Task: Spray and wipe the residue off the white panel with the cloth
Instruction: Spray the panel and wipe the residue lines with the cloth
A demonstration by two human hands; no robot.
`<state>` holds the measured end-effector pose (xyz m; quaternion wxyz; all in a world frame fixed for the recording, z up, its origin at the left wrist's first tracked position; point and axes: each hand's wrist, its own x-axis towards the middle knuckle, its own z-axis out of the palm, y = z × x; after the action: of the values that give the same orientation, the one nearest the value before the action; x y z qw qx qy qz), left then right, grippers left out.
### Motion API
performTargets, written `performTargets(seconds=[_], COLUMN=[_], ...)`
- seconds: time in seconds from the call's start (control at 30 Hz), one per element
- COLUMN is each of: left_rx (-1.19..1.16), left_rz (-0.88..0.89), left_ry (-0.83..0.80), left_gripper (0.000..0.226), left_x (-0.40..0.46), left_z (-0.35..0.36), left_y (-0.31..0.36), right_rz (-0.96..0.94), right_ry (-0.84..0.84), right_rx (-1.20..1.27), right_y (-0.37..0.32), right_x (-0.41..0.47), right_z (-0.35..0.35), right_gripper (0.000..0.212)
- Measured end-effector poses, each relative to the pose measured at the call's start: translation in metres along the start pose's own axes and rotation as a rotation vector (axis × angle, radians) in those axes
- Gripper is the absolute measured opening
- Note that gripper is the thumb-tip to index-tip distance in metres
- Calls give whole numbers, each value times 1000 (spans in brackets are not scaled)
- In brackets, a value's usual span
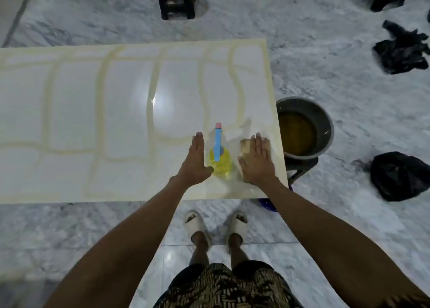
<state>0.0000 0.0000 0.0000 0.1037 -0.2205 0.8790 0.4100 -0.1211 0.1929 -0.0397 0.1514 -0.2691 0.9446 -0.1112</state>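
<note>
Bottle (220, 161) nozzle points away; left hand (195, 160) open beside it; right hand (257, 162) fingers flat on cloth (245, 147)

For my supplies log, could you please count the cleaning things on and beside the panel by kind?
Spray bottle: 1
Cloth: 1
Bucket: 1
Total: 3

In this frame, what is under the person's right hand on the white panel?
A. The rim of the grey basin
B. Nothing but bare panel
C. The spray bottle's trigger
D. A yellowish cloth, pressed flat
D: the right hand lies flat, fingers straight, on the cloth on the white panel. The spray bottle stands apart between the two hands, and the basin sits off the panel's edge.
</note>
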Motion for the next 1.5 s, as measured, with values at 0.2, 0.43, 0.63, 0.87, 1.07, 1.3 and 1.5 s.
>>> performTargets(seconds=[0.2,0.43,0.63,0.87,1.07,1.3,1.5], left_rx=[-303,-445,-470,-550,-664,-816,-880], left_rz=[-95,-38,89,123,92,48,180], left_ry=[124,401,590,615,500,348,310], left_gripper=[118,76,45,57,14,20,30], left_x=[-10,3,16,22,6,-9,-18], left_z=[30,42,54,29,-23,-95,-136], left_y=[19,35,52,69,91,80,70], right_rz=[164,222,412,479,377,349,260], right_ry=[-227,-142,-72,-167,-259,-236,-198], right_rx=[-105,-24,483,1848,1836,1867,1876], right_y=[7,-2,7,16,-7,-59,-108], right_x=[-16,7,20,19,31,38,50], right_z=[28,7,-49,-99,-99,-110,-131], right_gripper=[86,52,30,32,57,46,47])
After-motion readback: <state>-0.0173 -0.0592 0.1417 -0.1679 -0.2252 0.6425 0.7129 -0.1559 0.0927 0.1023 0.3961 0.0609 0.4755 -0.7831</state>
